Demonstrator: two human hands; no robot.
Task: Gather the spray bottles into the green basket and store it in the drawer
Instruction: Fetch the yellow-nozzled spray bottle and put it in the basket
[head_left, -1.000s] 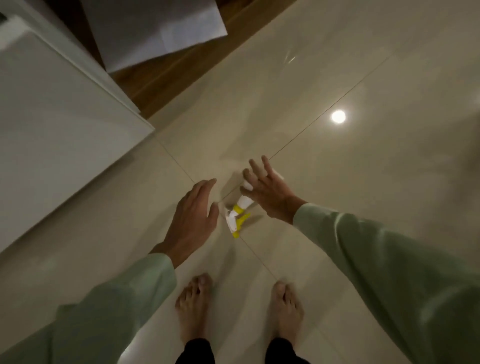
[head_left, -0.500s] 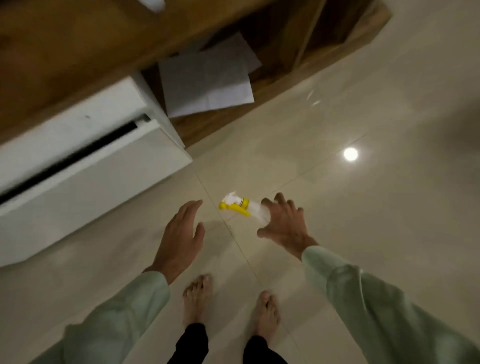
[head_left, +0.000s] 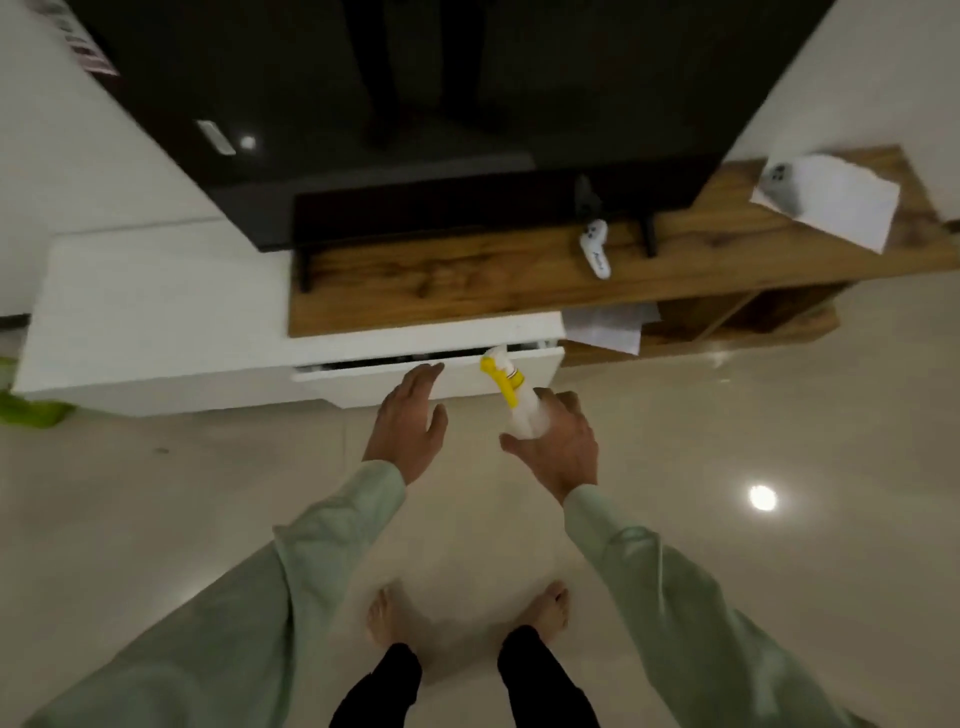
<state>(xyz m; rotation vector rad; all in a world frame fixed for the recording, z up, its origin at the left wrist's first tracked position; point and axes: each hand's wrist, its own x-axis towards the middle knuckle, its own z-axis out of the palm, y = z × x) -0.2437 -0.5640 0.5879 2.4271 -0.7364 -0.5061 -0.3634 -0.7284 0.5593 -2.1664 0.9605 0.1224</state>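
Observation:
My right hand (head_left: 558, 447) grips a white spray bottle (head_left: 514, 397) with a yellow trigger, its nozzle pointing up and away from me. My left hand (head_left: 410, 415) hovers empty with fingers apart, just in front of the white drawer (head_left: 363, 382), which stands slightly ajar in the low white cabinet. A bit of green, possibly the basket (head_left: 26, 405), shows at the far left edge on the floor beside the cabinet; most of it is cut off by the frame.
A dark TV (head_left: 415, 104) stands on a wooden shelf (head_left: 467, 280) above the cabinet. A white game controller (head_left: 596, 249) and papers (head_left: 831, 197) lie on the shelf. More paper (head_left: 608, 327) sits in the lower compartment. My bare feet stand on glossy tiles.
I have straightened up from the floor with the bottle in my right hand. The view rose from the tiles to the cabinet and TV. Both hands moved toward the drawer.

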